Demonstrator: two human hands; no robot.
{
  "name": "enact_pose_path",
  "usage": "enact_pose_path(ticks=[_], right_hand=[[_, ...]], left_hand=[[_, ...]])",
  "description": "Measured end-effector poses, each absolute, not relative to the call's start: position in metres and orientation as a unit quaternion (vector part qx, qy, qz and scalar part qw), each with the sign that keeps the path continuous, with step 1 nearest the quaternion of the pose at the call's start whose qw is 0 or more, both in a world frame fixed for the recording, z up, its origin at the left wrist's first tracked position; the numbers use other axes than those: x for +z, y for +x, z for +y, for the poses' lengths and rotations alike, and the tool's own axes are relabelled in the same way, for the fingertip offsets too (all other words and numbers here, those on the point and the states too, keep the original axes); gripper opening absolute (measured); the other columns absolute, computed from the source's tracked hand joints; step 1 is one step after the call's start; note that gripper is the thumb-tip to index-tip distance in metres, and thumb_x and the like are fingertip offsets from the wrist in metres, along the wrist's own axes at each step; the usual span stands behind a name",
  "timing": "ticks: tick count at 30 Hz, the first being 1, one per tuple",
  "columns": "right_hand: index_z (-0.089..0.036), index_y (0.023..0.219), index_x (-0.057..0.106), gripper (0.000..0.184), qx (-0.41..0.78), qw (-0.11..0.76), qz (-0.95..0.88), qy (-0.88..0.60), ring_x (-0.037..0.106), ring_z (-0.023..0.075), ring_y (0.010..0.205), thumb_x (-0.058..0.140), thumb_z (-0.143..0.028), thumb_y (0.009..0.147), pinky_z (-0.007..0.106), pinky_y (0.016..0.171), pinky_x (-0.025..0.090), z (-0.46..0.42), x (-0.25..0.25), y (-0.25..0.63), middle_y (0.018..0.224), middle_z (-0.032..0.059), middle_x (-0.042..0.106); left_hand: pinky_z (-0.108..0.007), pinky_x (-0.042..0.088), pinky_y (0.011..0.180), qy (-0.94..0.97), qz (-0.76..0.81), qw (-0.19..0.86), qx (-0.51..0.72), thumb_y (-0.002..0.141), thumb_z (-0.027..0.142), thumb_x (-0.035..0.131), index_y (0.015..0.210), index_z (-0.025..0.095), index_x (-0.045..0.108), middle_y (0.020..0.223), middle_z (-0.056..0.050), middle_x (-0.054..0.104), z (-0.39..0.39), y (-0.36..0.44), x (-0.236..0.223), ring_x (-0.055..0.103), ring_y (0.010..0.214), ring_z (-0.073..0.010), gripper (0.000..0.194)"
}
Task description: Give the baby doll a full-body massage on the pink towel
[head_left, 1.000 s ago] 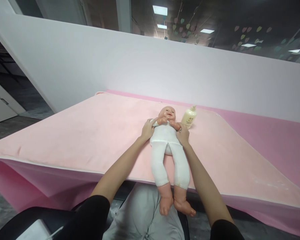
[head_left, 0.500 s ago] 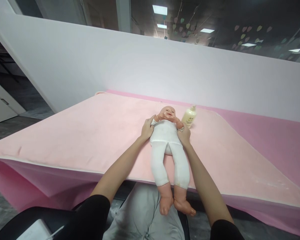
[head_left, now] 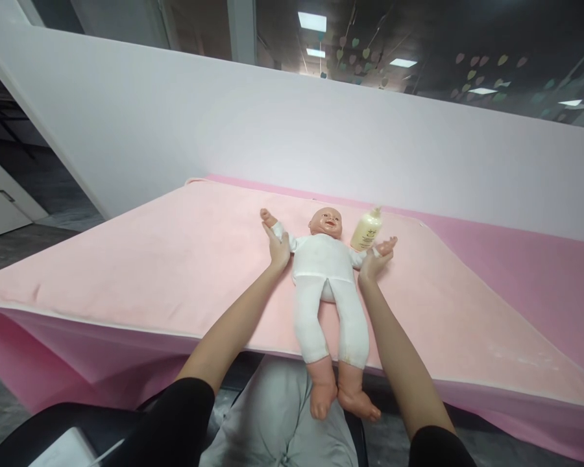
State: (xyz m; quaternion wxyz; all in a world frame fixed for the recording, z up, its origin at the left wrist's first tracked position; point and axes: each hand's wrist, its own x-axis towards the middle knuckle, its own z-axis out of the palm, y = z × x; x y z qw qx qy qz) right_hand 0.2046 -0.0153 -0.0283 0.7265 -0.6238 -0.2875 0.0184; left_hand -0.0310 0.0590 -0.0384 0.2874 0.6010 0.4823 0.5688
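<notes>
Fingers of left hand and right hand, part-curled, each hold one arm of one doll beside one bottle.

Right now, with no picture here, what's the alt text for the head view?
The left hand and right hand hold a doll by its outspread arms. It lies face up on a pink cloth, its feet past the near edge. A bottle is right of its head in the picture.
</notes>
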Motion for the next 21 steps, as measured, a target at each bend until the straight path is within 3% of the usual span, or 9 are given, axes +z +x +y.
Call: enact_pose_path(ticks=[3,6,8,15,21], right_hand=[[-0.021,0.130,0.044,0.061,0.030,0.671,-0.410,-0.617,0.052,0.0206,0.114,0.045,-0.022,0.069,0.039,0.099,0.040,-0.021,-0.017,0.186,0.126,0.0074,0.055],[-0.023,0.123,0.055,0.059,0.022,0.574,-0.560,-0.597,0.053,0.0205,0.112,0.043,-0.015,0.066,0.038,0.100,0.039,-0.025,-0.010,0.177,0.121,0.0042,0.059],[-0.022,0.121,0.058,0.061,0.020,0.534,-0.603,-0.592,0.054,0.0210,0.108,0.042,-0.011,0.064,0.038,0.099,0.040,-0.028,-0.008,0.177,0.116,0.0042,0.062],[-0.023,0.122,0.057,0.065,0.022,0.509,-0.621,-0.596,0.055,0.0219,0.107,0.041,-0.008,0.061,0.037,0.098,0.041,-0.029,-0.005,0.181,0.115,0.0040,0.062],[-0.020,0.115,0.058,0.051,0.080,0.612,-0.498,-0.608,0.058,0.0208,0.096,0.051,-0.021,0.065,0.037,0.088,0.045,-0.021,-0.014,0.185,0.108,0.0055,0.064]], left_hand=[[-0.040,0.043,0.095,0.659,0.478,0.253,0.522,0.086,0.023,0.041,0.149,0.022,0.008,0.133,-0.011,0.050,0.046,-0.029,-0.026,0.053,0.114,-0.0255,0.071],[-0.039,0.042,0.097,0.759,0.430,0.204,0.445,0.079,0.010,0.038,0.142,0.027,0.035,0.125,-0.009,0.052,0.041,-0.027,-0.021,0.051,0.115,-0.0238,0.065],[-0.036,0.042,0.099,0.788,0.405,0.184,0.426,0.076,0.006,0.036,0.137,0.029,0.044,0.123,-0.007,0.051,0.040,-0.027,-0.020,0.049,0.116,-0.0214,0.065],[-0.035,0.043,0.097,0.792,0.391,0.184,0.432,0.077,0.006,0.036,0.138,0.030,0.042,0.119,-0.006,0.051,0.043,-0.026,-0.024,0.049,0.114,-0.0201,0.065],[-0.040,0.040,0.100,0.720,0.421,0.248,0.494,0.081,0.013,0.039,0.145,0.018,0.026,0.123,-0.012,0.053,0.053,-0.027,-0.031,0.050,0.115,-0.0236,0.066]])
